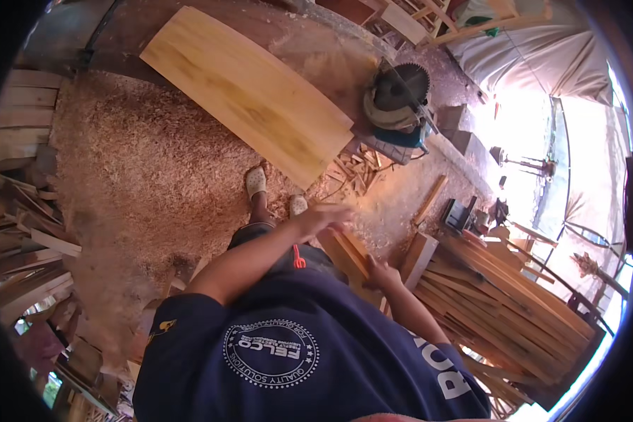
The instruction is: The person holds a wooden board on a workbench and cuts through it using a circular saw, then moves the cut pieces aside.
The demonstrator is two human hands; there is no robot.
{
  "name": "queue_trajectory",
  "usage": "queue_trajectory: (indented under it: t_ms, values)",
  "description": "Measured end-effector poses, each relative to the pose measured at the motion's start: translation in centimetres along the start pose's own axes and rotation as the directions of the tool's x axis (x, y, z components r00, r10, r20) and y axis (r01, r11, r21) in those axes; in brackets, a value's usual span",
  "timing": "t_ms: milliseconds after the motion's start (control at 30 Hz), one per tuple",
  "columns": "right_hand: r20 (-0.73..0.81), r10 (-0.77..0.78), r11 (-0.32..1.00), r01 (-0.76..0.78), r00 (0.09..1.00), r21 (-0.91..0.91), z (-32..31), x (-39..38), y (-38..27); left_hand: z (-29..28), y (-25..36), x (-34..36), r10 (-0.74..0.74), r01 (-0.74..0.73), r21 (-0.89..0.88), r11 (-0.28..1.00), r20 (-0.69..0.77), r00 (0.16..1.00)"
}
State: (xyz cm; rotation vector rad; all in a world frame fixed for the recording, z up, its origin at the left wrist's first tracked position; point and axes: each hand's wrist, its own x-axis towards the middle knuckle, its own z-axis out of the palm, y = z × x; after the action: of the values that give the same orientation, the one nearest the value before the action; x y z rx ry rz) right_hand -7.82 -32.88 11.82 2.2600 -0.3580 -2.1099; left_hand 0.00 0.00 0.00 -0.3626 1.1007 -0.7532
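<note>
- Head view: the left hand [320, 219] is at the far end of a wood piece [350, 252], in front of the person's belly. Its fingers are stretched out and blurry, so I can't tell if they hold the wood or just lie on it.
- The right hand [382, 273] is on the right side of the same wood piece. Its fingers are bent around the edge and hold it.
- The wood piece is tilted, with its far end near the left hand. One long edge looks bright orange. The near end goes down beside the shirt.
- A little red clip [299, 257] hangs at the person's waist, below the left hand.
- The person has a dark blue shirt [344, 348] with white print on it.
- Two pale shoes [257, 183] peek out past the hands.
- A big yellow-brown board [246, 95] lies on a slant past the shoes. Its near end is close to them.
- Just right of the big board is a saw [403, 88] with a round, dark blade full of teeth.
- Small wood scraps [362, 172] lie in a messy heap near the saw.
- Curly wood bits [141, 155] cover lots of the floor on the left.
- Long planks [506, 302] are piled up on the right, near the right arm.
- More wood [32, 243] is heaped at the far left.
- A pale sheet [563, 63] hangs at the top right, by very bright light.
</note>
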Motion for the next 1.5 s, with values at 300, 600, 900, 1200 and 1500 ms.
queue_trajectory:
  t_ms: [300,600,900,1200,1500]
  values:
    - [-0.221,-0.383,0.756,0.167,0.897,-0.633,-6.4,-0.4,-15.2,-16.8,6.3,1.6,0.614,-0.405,0.574,0.712,-0.229,0.755]
    - [-0.340,-0.507,0.757,0.220,0.792,-0.616,-9.3,-19.3,-14.3,-14.3,-0.8,4.4,0.577,-0.584,0.004,0.811,-0.163,0.800]
    - [-0.439,-0.617,0.787,0.488,0.653,-0.379,-9.5,-22.8,1.3,-4.7,-5.0,-2.3,0.612,-0.716,-0.107,0.690,0.614,0.498]
    - [-0.588,-0.594,0.636,0.768,0.549,0.074,-11.6,-5.5,4.2,1.6,-1.2,-8.6,0.780,-0.803,0.437,0.406,0.293,0.553]
    - [-0.541,-0.556,0.561,0.766,0.631,0.316,-17.2,3.5,-4.3,12.5,8.2,-11.8,0.859,-0.667,0.715,0.210,0.190,0.475]
